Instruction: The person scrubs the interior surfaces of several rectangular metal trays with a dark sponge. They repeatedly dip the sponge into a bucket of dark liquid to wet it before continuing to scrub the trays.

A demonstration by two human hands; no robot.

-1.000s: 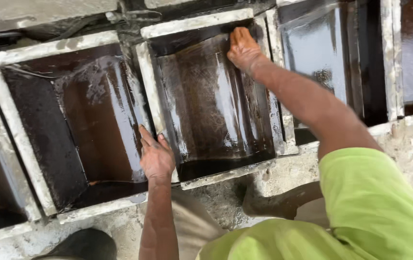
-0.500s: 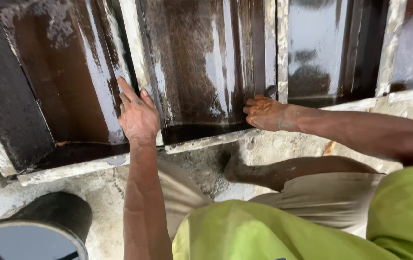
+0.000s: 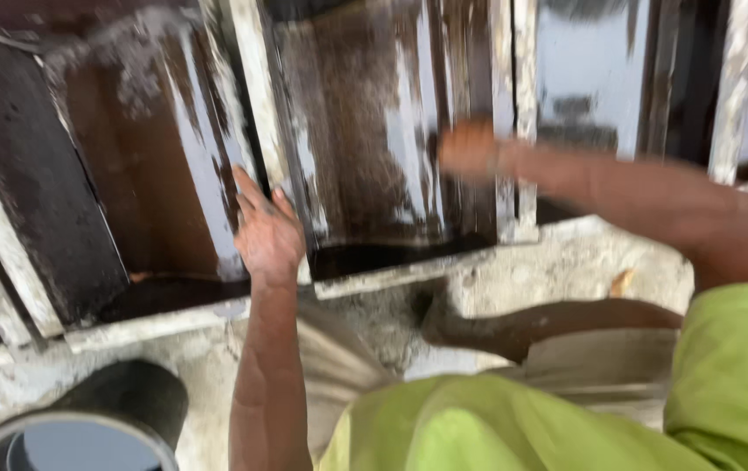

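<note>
Head view looks down on a row of dark, wet metal moulds with pale, crusted rims. Left hand (image 3: 266, 234) lies flat, fingers spread, on the rim (image 3: 256, 113) that divides two moulds, palm pressed down as if to brace the body while leaning forward. Right hand (image 3: 470, 150) reaches into the middle mould (image 3: 382, 148), just right of the left hand; it is blurred by motion, so I cannot tell whether its fingers are spread or curled, nor whether it holds anything. It sits against the mould's right inner wall, which shines with an oily film. Another mould (image 3: 138, 174) opens to the left of the left hand. Near the left elbow, below, stands a dark round bucket (image 3: 95, 419). A bare foot (image 3: 478, 327) rests on the rough concrete ledge (image 3: 566, 262) under the right forearm.
</note>
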